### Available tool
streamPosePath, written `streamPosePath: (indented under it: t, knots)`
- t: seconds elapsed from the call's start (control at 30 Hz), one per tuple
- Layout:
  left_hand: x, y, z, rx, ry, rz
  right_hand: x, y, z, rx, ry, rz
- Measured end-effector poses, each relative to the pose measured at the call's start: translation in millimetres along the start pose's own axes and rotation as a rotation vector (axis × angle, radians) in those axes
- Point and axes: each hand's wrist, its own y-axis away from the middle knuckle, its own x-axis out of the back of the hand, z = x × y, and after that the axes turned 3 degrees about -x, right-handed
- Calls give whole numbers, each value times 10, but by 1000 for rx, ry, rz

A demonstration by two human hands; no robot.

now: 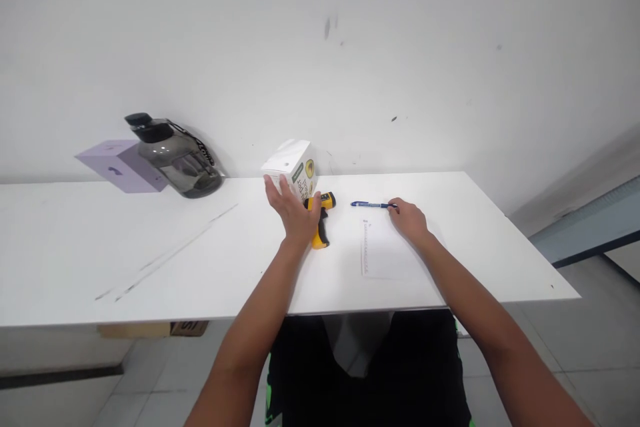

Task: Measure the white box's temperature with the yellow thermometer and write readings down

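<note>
My left hand (295, 217) spans the near side of a small white box (287, 159), with fingers against its left and front and thumb to the right. Green print and avocado pictures show on the box's right face. Beside that thumb lies a yellow and black pistol-shaped device (320, 238), partly hidden by the hand. With closed fingertips, my right hand (409, 219) pinches one end of a blue pen (370, 204), which lies level near the table's back. A white sheet of paper (387, 257) with a column of small writing is just in front of the pen.
A grey water bottle (175, 157) with a black cap leans in front of a lilac box (120, 163) at the back left. The white table (200, 280) meets a marked wall (400, 67) behind. A brown carton (137, 329) shows below the front edge.
</note>
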Motion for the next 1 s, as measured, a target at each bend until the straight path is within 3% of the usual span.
streamPosePath:
  t: [0.13, 0.27, 0.4, 0.47, 0.57, 0.63, 0.77, 1.0]
  knots:
    - [-76, -28, -164, 192, 40, 18, 2, 26, -7, 6, -4, 24]
    - [-220, 0, -355, 435, 104, 4, 67, 68, -65, 78, -81, 236]
    - [-344, 27, -453, 537, 148, 8, 149, 214, -307, 201, -114, 363]
    - [-363, 28, -461, 540, 151, 4, 129, 357, -524, 257, -86, 262]
    - [-349, 18, -452, 541, 129, -7, -13, 580, -929, 337, 47, -48]
    - [-328, 9, -444, 539, 119, -14, -149, 662, -1195, 362, 120, -161]
    - [-286, -8, -438, 536, 158, -20, -350, 611, -1551, 260, 171, -251]
    - [-290, -30, -481, 546, 206, 8, -421, 462, -1712, 162, 147, -383]
